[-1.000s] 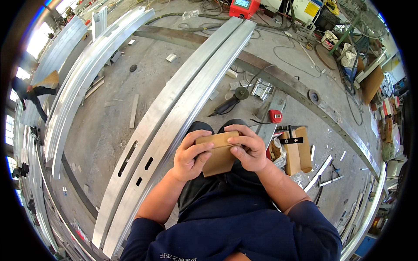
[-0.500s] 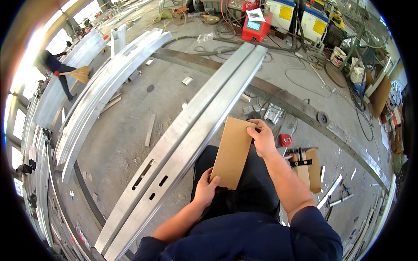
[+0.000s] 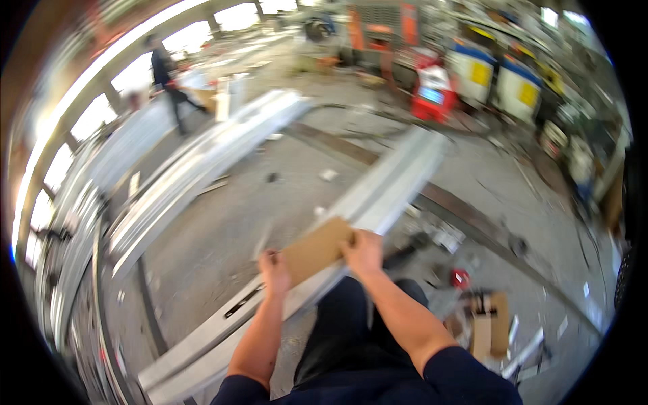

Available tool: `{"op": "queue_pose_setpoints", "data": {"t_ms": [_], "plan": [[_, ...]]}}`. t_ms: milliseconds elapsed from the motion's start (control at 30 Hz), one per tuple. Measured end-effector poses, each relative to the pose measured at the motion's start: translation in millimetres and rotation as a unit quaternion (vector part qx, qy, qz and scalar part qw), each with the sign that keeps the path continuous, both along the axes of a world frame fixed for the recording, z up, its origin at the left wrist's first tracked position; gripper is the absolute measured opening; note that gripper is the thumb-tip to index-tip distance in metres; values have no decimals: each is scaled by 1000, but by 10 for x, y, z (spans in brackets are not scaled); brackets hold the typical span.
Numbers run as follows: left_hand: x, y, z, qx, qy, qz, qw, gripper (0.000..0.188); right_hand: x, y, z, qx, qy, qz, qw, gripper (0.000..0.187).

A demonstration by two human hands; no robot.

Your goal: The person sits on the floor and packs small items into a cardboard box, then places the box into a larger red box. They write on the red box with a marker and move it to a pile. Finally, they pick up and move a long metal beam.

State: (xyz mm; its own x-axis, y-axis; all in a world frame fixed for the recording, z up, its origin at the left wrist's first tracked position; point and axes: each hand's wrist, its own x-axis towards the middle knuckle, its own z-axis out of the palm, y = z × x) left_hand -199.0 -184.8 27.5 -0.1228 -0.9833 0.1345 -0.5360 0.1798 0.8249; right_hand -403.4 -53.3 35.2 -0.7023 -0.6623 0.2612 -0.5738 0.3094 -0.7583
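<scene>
Between my two hands is a flat brown cardboard piece (image 3: 313, 250), gripped at both ends. My left hand (image 3: 275, 271) pinches its left end, and my right hand (image 3: 363, 252) has hold of the right end. The cardboard is over a pair of long silver metal profiles (image 3: 386, 196) that run diagonally in front of my knees; blur hides whether it touches them. A dark slot (image 3: 243, 301) shows in the profile just left of my left hand.
More long metal profiles (image 3: 196, 182) lie to the left, where another person (image 3: 165, 77) stands. A rusty steel beam (image 3: 472, 226) crosses beneath the pair. At right are a red tape measure (image 3: 460, 278) and an opened cardboard box (image 3: 498, 324). A red machine (image 3: 432, 94) stands farther back.
Both hands have carried the cardboard forward and left from above my lap to over the metal profiles, turning it from upright to slanting. The view has shifted and blurred.
</scene>
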Motion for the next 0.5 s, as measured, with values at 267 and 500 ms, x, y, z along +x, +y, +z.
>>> {"op": "queue_pose_setpoints", "data": {"t_ms": [267,500], "plan": [[521,31,-13,-1,40,-115,993,36,103,11,183,-13,-61,71,996,41],[384,19,52,-190,-88,-107,972,48,-230,1992,-575,-129,-74,1,989,26]]}}
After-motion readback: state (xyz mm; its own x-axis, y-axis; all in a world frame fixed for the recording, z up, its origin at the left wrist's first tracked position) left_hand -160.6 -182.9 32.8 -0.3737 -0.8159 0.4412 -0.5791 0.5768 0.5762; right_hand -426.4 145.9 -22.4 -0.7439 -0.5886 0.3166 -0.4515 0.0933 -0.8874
